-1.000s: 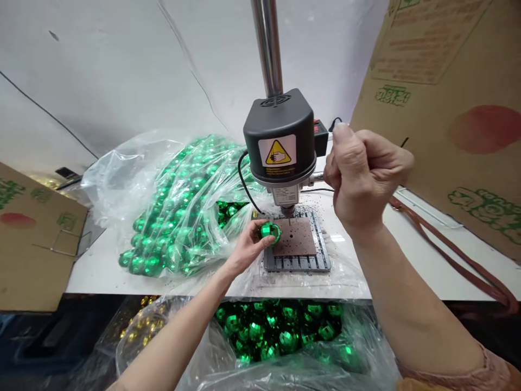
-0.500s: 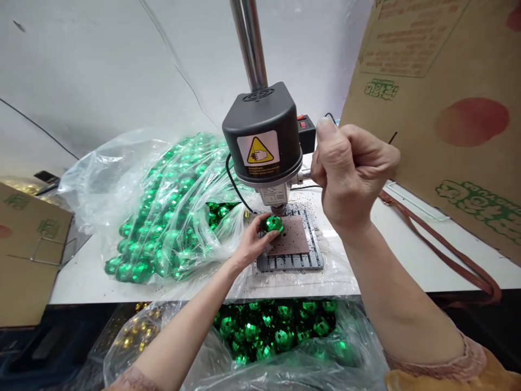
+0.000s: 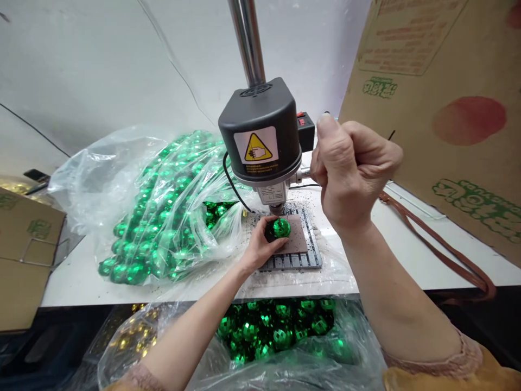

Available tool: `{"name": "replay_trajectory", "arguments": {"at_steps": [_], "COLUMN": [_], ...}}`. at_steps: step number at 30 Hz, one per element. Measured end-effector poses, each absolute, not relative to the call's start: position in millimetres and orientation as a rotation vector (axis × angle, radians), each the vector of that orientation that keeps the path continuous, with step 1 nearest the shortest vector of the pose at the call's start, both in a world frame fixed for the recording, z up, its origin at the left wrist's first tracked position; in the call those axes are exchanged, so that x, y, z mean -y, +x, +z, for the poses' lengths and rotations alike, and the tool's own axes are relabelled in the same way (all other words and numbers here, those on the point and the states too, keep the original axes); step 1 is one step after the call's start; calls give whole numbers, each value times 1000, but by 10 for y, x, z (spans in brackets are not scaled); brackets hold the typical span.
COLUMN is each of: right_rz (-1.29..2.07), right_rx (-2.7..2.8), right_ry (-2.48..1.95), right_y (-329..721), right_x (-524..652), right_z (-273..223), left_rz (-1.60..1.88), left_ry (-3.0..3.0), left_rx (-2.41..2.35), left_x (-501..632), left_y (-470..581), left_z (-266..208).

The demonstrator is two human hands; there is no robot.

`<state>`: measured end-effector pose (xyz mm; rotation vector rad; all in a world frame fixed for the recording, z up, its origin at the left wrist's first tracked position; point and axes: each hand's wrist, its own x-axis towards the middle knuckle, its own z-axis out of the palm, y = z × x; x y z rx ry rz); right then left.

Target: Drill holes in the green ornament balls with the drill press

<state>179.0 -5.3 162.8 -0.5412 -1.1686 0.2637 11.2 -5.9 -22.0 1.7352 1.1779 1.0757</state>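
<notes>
While the left hand (image 3: 261,245) pinches a green faceted ball (image 3: 281,228) between thumb and fingers, below the chuck of the drill press (image 3: 260,130), the right hand (image 3: 352,168) is closed in a fist around the lever (image 3: 304,172) at the press's right side, thumb uppermost. Left forearm slants in from front-left of the press; right forearm rises from front-right. Ball is over the brown board (image 3: 300,239) on the press base; contact cannot be made out. Table (image 3: 399,251) edge runs just ahead of the base. Bagged green balls (image 3: 142,233) crowd the press's left. White tabletop shows rightward to a strap (image 3: 486,285); carton (image 3: 448,60) beyond.
</notes>
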Motion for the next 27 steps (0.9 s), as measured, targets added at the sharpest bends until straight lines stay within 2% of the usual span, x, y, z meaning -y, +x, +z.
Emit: {"name": "replay_trajectory", "arguments": {"at_steps": [18, 27], "right_rz": [261, 203], "right_rx": [1163, 1092], "right_ry": [-558, -493], "right_y": [1796, 1742], "right_x": [46, 142], "right_z": [1580, 1383], "left_rz": [1134, 1143], "left_ry": [1656, 1660], "left_rx": [-1180, -1167], "left_x": [153, 134], "left_y": [211, 197], "left_z": [-272, -327]}}
